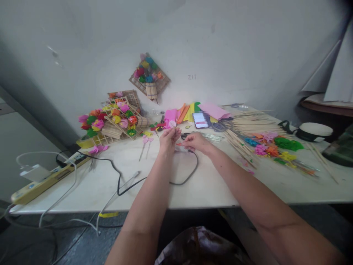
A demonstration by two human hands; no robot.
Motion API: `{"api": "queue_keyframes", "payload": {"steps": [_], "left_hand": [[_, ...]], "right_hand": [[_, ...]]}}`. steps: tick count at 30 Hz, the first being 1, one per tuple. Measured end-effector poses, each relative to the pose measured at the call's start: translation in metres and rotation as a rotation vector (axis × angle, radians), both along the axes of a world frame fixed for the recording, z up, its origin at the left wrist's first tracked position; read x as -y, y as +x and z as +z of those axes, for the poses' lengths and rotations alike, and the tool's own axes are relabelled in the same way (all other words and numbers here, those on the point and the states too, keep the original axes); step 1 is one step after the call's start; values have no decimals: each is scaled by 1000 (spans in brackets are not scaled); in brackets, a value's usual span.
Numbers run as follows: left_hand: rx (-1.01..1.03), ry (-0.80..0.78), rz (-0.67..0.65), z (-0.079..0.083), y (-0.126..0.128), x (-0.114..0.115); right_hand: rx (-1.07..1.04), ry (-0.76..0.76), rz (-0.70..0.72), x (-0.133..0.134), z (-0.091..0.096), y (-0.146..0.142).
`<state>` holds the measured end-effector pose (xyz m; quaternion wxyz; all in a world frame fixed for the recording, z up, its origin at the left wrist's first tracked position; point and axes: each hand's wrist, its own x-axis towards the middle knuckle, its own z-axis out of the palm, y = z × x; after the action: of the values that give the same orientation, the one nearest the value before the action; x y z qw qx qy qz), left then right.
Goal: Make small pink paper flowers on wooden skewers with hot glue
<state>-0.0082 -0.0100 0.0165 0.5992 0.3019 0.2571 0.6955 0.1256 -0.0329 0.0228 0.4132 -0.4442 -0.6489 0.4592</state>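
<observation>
My left hand (168,138) is raised a little above the white table (209,184), fingers pinched on a small pink paper piece (172,124). My right hand (194,142) rests on the table just right of it, fingers closed on a thin orange-red item (179,144) whose shape I cannot make out. A black cable (190,173) loops on the table right below both hands. Two small pink paper flowers on sticks (146,141) lie left of my left hand.
Stick frames full of paper flowers (116,121) stand at the back left, another (149,78) hangs on the wall. Coloured paper sheets (193,109), a phone (200,120), scissors (220,126), bamboo sticks (248,127) and finished flowers (273,149) lie right. A power strip (49,176) sits left.
</observation>
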Motion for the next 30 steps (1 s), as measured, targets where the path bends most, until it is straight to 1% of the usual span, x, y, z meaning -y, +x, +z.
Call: {"api": "queue_keyframes", "payload": {"steps": [5,10,17,21,23,24,28,30], "left_hand": [[6,7,1,0,0,1],[-17,8,-3,1,0,1],[10,11,-3,2,1,2],[-11,30,17,2,1,1],[-14,48,39,3,-3,-1],[-11,58,56,4,-7,-3],[12,98,157,8,-27,-10],[22,107,199,11,-37,-11]], "right_hand": [[8,-15,-3,0,-1,-2],[0,3,-5,1,-1,-5],[29,-11,-28,4,-1,-10],[86,36,-12,4,-1,-12],[166,117,-13,3,-1,-11],[237,180,-35,3,-1,-10],[669,451,-175,5,0,-5],[867,523,-175,7,0,-6]]}}
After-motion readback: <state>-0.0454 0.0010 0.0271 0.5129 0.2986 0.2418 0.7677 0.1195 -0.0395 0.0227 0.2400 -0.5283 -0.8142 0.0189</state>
